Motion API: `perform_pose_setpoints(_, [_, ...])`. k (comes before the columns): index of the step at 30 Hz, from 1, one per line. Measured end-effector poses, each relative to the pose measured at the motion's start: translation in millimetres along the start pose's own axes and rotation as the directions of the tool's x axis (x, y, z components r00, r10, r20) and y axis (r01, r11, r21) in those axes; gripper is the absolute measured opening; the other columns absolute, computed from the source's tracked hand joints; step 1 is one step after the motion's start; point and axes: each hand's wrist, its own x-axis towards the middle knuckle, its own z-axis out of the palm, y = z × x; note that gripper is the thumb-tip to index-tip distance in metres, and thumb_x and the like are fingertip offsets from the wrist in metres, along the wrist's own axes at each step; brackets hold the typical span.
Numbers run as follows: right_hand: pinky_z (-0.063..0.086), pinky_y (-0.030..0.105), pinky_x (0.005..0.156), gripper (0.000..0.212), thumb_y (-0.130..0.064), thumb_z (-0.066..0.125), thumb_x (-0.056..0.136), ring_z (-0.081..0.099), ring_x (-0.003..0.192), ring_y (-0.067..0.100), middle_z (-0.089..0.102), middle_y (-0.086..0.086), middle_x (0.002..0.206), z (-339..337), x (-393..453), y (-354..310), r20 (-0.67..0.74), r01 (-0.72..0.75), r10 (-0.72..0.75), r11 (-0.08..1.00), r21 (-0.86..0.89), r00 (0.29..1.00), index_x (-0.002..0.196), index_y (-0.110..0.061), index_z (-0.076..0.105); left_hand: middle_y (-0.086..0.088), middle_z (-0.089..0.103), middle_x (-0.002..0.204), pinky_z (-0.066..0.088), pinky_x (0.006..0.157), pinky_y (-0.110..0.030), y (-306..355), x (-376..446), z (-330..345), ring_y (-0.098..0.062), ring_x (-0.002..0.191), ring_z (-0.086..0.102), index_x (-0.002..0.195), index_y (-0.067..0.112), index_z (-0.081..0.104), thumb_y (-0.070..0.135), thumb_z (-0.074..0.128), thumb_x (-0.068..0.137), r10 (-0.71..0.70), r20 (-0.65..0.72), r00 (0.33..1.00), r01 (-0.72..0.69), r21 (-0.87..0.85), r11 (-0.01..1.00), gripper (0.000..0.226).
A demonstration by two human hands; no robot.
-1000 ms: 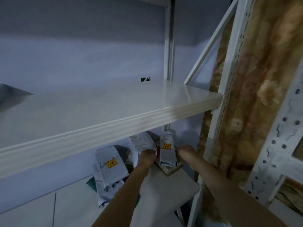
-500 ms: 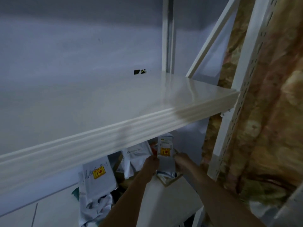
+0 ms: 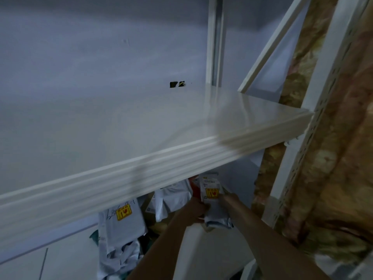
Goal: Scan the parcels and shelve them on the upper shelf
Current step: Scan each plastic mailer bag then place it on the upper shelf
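A white parcel bag with a yellow sticker (image 3: 212,194) stands upright just below the front edge of the upper shelf (image 3: 141,172). My left hand (image 3: 194,210) grips its left side and my right hand (image 3: 232,201) holds its right side. The upper shelf is a wide white board with nothing on it in view. More white parcels lie on the lower shelf (image 3: 210,257): one with a yellow sticker (image 3: 123,219) at the left and another (image 3: 171,199) behind my left hand.
White perforated uprights (image 3: 314,126) and a diagonal brace (image 3: 268,47) frame the rack on the right. A brown patterned curtain (image 3: 343,168) hangs beyond them. A small dark object (image 3: 177,84) sits at the back of the upper shelf by the wall.
Both hands closed on the stickered parcel and lifted it a little toward the upper shelf's edge. My view tilted up and the shelf fills more of the frame.
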Motion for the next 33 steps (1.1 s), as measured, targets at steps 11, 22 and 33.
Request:
perform_pose_setpoints(11, [0.062, 0.034, 0.064, 0.033, -0.013, 0.065, 0.098, 0.075, 0.09, 0.027, 0.073, 0.014, 0.114, 0, -60, 29, 0.189, 0.113, -0.199, 0.914, 0.389, 0.962, 0.129, -0.005, 0.063, -0.011, 0.067, 0.121, 0.055, 0.094, -0.042, -11, -52, -24, -0.027, 0.11, 0.066, 0.128, 0.02, 0.057, 0.008, 0.068, 0.09, 0.038, 0.205, 0.978, -0.037, -0.011, 0.999, 0.041])
perform_pose_setpoints(22, [0.061, 0.034, 0.074, 0.04, -0.019, 0.071, 0.092, 0.074, 0.102, 0.025, 0.075, 0.008, 0.117, 32, -143, 50, 0.345, 0.134, -0.294, 0.898, 0.419, 0.891, 0.131, -0.013, 0.063, -0.004, 0.07, 0.119, 0.053, 0.097, -0.043, -39, -136, -51, -0.025, 0.109, 0.066, 0.128, 0.026, 0.059, 0.039, 0.067, 0.086, 0.134, 0.035, 0.99, -0.131, -0.088, 0.988, 0.045])
perform_pose_setpoints(33, [0.058, 0.046, 0.094, 0.045, -0.017, 0.075, 0.089, 0.072, 0.11, 0.026, 0.075, 0.005, 0.12, 62, -216, 57, 0.49, 0.189, -0.355, 0.915, 0.356, 0.796, 0.132, -0.018, 0.065, -0.005, 0.072, 0.109, 0.061, 0.073, -0.031, -56, -252, -64, -0.019, 0.092, 0.071, 0.126, 0.013, 0.058, 0.017, 0.069, 0.091, 0.179, -0.141, 0.974, -0.196, -0.125, 0.973, 0.037])
